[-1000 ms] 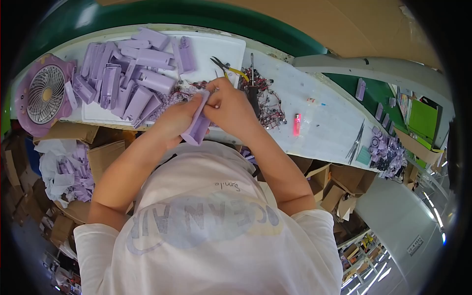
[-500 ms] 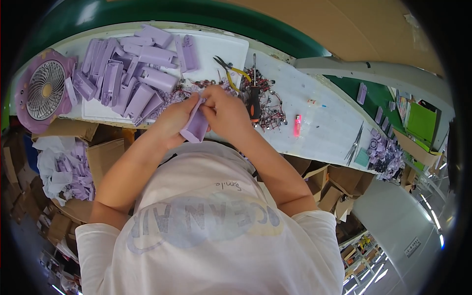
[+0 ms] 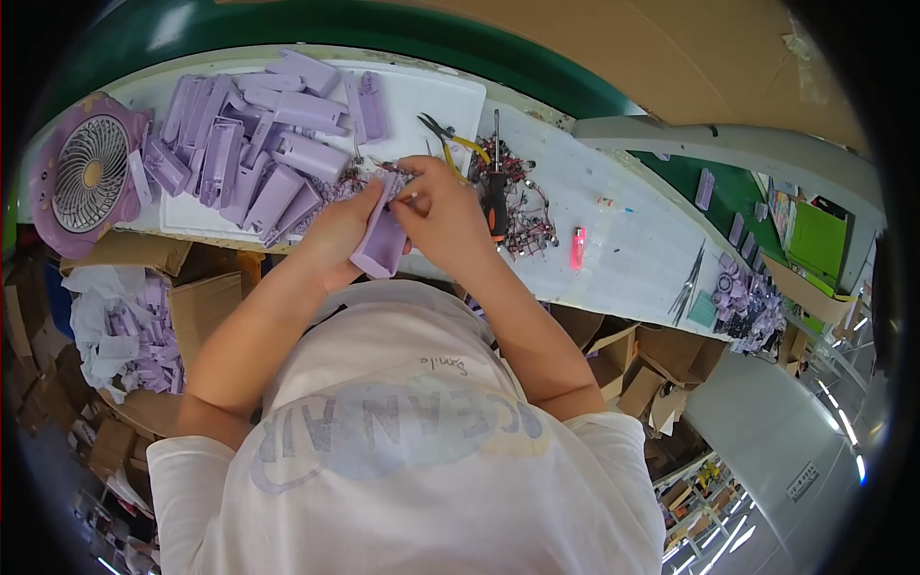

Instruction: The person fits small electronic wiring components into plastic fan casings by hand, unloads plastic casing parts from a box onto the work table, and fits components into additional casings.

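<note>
A lilac plastic housing (image 3: 384, 241), long and hollow, rests in my left hand (image 3: 337, 235), whose fingers are wrapped round it. My right hand (image 3: 443, 213) is at the housing's upper end, thumb and fingers pinched together. Something small and pale seems to be between those fingertips, too small to name. Just beyond both hands lie small lilac parts (image 3: 331, 192) and thin wired pieces. A pile of similar lilac housings (image 3: 305, 110) covers a white tray (image 3: 436, 91) to the left.
Right of my hands are yellow-handled pliers (image 3: 470, 146), a screwdriver (image 3: 496, 201), wired components (image 3: 529, 225) and a pink lighter (image 3: 579, 247). Tweezers (image 3: 690, 283) lie farther right. A lilac fan (image 3: 91, 177) stands far left. Cardboard boxes (image 3: 206, 316) sit below the table edge.
My right fingers have shifted slightly at the housing's upper end, and more of its inside shows. The left hand keeps its hold in nearly the same place.
</note>
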A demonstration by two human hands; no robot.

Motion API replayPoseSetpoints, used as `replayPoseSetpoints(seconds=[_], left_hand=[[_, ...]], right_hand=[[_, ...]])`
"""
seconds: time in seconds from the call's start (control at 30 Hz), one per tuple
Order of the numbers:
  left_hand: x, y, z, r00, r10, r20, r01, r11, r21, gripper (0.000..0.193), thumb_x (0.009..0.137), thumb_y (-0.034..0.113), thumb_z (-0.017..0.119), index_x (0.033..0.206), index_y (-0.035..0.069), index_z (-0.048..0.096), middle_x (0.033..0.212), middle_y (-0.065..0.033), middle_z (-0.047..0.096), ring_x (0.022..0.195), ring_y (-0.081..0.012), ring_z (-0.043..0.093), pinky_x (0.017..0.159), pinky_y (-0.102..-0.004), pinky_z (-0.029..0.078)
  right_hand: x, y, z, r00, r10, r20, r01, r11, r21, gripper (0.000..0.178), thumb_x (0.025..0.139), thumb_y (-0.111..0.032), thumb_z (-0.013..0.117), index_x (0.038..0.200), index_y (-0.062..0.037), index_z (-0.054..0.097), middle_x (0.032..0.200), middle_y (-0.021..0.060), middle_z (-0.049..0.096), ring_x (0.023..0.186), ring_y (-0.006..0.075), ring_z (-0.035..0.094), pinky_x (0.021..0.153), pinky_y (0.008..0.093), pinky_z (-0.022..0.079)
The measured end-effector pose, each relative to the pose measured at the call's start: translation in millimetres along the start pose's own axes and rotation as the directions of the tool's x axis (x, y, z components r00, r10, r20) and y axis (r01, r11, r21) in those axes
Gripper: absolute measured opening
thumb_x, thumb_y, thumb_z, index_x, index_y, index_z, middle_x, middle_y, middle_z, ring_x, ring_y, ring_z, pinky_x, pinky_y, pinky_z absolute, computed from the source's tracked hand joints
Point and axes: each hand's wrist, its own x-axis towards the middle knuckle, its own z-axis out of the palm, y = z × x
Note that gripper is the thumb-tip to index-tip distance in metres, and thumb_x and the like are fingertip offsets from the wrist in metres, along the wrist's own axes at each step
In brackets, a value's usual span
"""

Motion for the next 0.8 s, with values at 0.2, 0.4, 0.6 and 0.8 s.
replayPoseSetpoints(seconds=[0.2, 0.4, 0.6, 0.8], left_hand=[[-3, -13, 2, 0.994, 0.027, -0.110, -0.028, 1.000, -0.004, 0.042, 0.096, 0.037, 0.038, 0.108, 0.000, 0.054, 0.095, -0.0086, 0.061, 0.080, -0.0165, 0.061, 0.067, -0.0301, 0.050], [12, -21, -16, 0.999, 0.028, 0.027, -0.029, 0.998, 0.061, 0.049, 0.094, 0.044, 0.041, 0.111, 0.000, 0.053, 0.096, -0.0070, 0.061, 0.081, -0.0154, 0.060, 0.068, -0.0293, 0.049], [13, -4, -33, 0.991, -0.070, 0.117, 0.043, 0.975, 0.218, 0.055, 0.090, 0.051, 0.042, 0.107, 0.000, 0.055, 0.090, -0.0090, 0.061, 0.075, -0.0173, 0.061, 0.065, -0.0303, 0.051], [-9, 27, -59, 0.984, -0.141, 0.105, 0.113, 0.966, 0.232, 0.056, 0.093, 0.052, 0.030, 0.108, 0.003, 0.053, 0.085, -0.0115, 0.062, 0.065, -0.0203, 0.061, 0.057, -0.0308, 0.051]], right_hand=[[-10, 13, 14, 0.988, -0.144, -0.048, 0.128, 0.961, -0.244, 0.035, 0.076, -0.002, 0.060, 0.109, -0.0033, 0.050, 0.077, 0.0116, 0.065, 0.062, 0.0245, 0.064, 0.057, 0.0348, 0.049], [-19, 28, 22, 0.984, -0.117, -0.135, 0.096, 0.984, -0.149, 0.036, 0.076, -0.004, 0.062, 0.110, -0.0043, 0.050, 0.080, 0.0103, 0.065, 0.060, 0.0199, 0.062, 0.054, 0.0320, 0.047], [-56, 11, 12, 0.973, -0.038, -0.229, 0.045, 0.999, 0.024, 0.032, 0.077, -0.003, 0.063, 0.108, -0.0030, 0.053, 0.091, 0.0095, 0.061, 0.059, 0.0124, 0.055, 0.054, 0.0245, 0.043], [-125, 120, 70, 0.725, 0.309, -0.615, -0.157, 0.945, 0.288, 0.010, 0.084, -0.003, 0.056, 0.094, -0.0007, 0.058, 0.079, 0.0052, 0.059, 0.061, 0.0095, 0.051, 0.057, 0.0219, 0.042]])
